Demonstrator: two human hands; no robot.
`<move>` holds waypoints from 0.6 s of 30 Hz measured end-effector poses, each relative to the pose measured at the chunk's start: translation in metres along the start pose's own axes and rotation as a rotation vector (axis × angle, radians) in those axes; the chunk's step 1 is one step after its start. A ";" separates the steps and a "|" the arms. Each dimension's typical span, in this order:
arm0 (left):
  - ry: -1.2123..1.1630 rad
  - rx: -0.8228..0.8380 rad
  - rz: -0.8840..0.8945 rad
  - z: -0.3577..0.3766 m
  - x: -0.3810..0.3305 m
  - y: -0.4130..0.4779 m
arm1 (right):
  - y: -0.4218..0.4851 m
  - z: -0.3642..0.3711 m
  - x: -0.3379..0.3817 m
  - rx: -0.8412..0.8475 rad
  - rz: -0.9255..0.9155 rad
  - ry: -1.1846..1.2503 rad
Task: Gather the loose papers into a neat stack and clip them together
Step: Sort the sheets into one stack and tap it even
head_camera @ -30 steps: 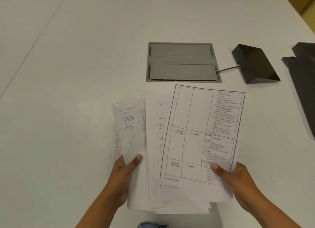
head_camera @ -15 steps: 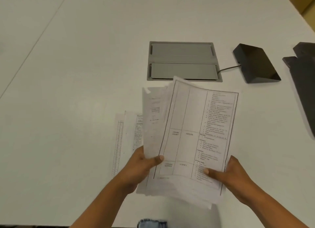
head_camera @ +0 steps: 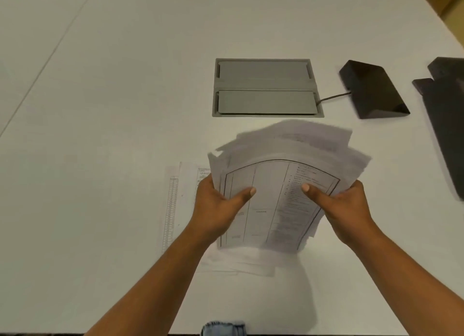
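Observation:
A bundle of printed papers (head_camera: 273, 182) is lifted off the white table (head_camera: 113, 109), bowed upward in the middle, its far edges fanned and blurred. The top sheet carries a ruled table with text. My left hand (head_camera: 216, 207) grips the bundle's left edge, thumb on top. My right hand (head_camera: 344, 205) grips the right edge, thumb pressed on the printed column. A loose sheet (head_camera: 175, 205) with a narrow number column lies flat on the table, left of my left hand. More white sheets (head_camera: 241, 263) lie under the bundle near me. No clip is in view.
A grey cable hatch (head_camera: 266, 87) is set into the table beyond the papers. A black wedge-shaped device (head_camera: 374, 92) with a cable sits to its right. A dark flat object (head_camera: 447, 119) lies at the right edge.
Both hands have slid up the sides of the bundle and squeezed it together, so it bows upward. The loose sheet at the left stayed on the table.

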State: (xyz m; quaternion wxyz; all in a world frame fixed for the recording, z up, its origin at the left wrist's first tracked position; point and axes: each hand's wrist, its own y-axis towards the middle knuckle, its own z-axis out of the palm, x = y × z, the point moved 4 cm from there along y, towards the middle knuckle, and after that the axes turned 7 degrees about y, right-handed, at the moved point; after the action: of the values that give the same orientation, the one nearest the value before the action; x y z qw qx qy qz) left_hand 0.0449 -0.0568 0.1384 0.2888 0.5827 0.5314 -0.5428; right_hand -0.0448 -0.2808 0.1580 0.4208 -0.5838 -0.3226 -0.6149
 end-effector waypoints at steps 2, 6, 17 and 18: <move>-0.042 -0.003 0.009 0.001 -0.003 -0.003 | -0.002 0.003 0.002 0.028 -0.039 -0.019; -0.141 -0.009 0.082 0.001 -0.010 -0.009 | -0.008 0.005 0.005 0.032 -0.097 -0.020; -0.217 -0.072 0.345 0.003 -0.050 -0.013 | -0.006 0.009 0.031 0.010 -0.245 0.030; -0.228 -0.073 0.338 0.003 -0.049 -0.012 | -0.006 0.009 0.029 0.010 -0.238 0.019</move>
State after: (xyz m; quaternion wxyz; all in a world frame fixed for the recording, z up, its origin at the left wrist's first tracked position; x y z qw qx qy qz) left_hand 0.0403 -0.0713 0.1867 0.4553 0.5875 0.4092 -0.5293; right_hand -0.0451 -0.2748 0.1879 0.3509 -0.5334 -0.3885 -0.6644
